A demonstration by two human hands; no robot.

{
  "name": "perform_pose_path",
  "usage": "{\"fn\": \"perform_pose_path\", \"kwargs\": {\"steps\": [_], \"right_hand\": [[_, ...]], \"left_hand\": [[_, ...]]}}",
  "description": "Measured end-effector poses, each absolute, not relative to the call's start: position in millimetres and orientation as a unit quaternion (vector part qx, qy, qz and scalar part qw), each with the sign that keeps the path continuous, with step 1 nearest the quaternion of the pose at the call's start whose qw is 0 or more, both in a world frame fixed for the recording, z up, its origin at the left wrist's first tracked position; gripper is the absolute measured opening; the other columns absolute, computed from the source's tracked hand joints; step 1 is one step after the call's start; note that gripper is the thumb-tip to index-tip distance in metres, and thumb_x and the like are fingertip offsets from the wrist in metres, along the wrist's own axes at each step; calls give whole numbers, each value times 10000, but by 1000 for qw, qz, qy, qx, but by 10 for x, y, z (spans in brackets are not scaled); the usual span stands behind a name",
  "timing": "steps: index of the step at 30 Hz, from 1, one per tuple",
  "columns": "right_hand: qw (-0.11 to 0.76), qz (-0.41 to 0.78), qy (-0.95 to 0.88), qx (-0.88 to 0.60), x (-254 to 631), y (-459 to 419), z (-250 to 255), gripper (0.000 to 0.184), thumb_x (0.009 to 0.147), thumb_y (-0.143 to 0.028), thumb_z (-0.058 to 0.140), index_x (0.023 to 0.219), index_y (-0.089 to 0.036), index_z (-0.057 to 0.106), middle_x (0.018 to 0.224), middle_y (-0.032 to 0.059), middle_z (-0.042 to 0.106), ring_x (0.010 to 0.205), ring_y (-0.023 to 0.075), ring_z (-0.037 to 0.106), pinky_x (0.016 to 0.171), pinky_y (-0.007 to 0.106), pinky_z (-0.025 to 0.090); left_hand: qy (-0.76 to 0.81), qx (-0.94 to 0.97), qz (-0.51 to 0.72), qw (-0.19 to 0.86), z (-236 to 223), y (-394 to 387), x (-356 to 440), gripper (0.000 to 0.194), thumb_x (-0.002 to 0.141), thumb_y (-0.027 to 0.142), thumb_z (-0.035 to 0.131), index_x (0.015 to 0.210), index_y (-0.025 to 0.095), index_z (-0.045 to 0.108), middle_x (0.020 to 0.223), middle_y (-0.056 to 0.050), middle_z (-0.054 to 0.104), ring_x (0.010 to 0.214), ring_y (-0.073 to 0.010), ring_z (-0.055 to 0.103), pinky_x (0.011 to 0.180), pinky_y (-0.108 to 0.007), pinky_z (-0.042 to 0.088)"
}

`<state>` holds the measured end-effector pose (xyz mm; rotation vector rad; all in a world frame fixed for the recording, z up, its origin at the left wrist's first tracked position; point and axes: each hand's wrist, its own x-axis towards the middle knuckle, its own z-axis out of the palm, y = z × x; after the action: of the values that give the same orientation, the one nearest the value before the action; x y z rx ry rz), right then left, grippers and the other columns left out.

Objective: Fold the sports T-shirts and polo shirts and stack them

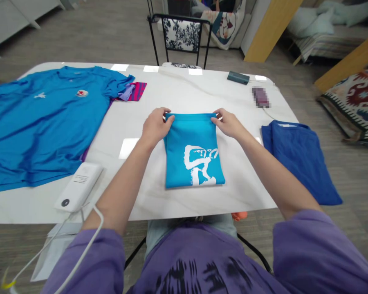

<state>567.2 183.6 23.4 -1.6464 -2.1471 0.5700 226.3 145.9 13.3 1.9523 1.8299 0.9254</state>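
Note:
A light blue folded shirt (184, 132) with white brush lettering lies flat on the table in front of me. My left hand (158, 124) pinches its far left corner between thumb and fingers. At the far right corner, my right hand (228, 121) grips the cloth the same way. The folded shape is roughly rectangular, its far edge drawn straight between both hands. Farther left, a blue T-shirt (64, 118) with a round red and white badge is spread out over other garments, of which a pink striped piece (138, 91) shows.
A white power bank (79, 185) with a cable lies near the left front edge of the white table (184, 206). Folded dark blue cloth (297, 157) overhangs the right edge. A dark case (238, 77) and a blurred phone-like object (260, 97) lie far right. A chair (182, 36) stands behind.

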Motion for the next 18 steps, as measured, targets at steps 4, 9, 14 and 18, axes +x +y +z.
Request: {"fn": "perform_pose_path", "kwargs": {"steps": [4,9,14,18], "right_hand": [[100,149,-704,-687,5594,2054,-179,612,1038,-693,671,1359,-174,709,1442,223,713,1243,401,720,1068,552,611],[73,165,-712,-679,5560,1968,-324,577,1017,-744,666,1229,-210,711,1363,189,736,1175,384,720,1018,530,618],[100,157,-735,-652,5403,1958,-344,397,1071,-519,641,1357,-245,637,1360,167,769,1209,392,715,1022,511,602],[199,232,-710,-635,5426,1784,-201,333,1147,-538,515,1364,-289,557,1212,92,783,1107,322,733,1022,472,602]], "left_hand": [[736,628,210,141,-244,1639,2199,646,1004,707,728,1379,182,690,1411,-208,697,1276,-405,701,1130,-594,575],[732,642,157,164,-375,1593,2224,647,923,793,775,1208,219,688,1339,-201,691,1309,-435,667,1155,-623,557],[714,650,176,194,-414,1690,2344,421,952,576,800,1163,244,648,1201,-130,745,1162,-367,705,1064,-537,584],[691,599,313,257,-353,1643,2417,372,1008,564,726,1159,246,604,1129,-61,751,1007,-255,699,940,-423,605]]}}
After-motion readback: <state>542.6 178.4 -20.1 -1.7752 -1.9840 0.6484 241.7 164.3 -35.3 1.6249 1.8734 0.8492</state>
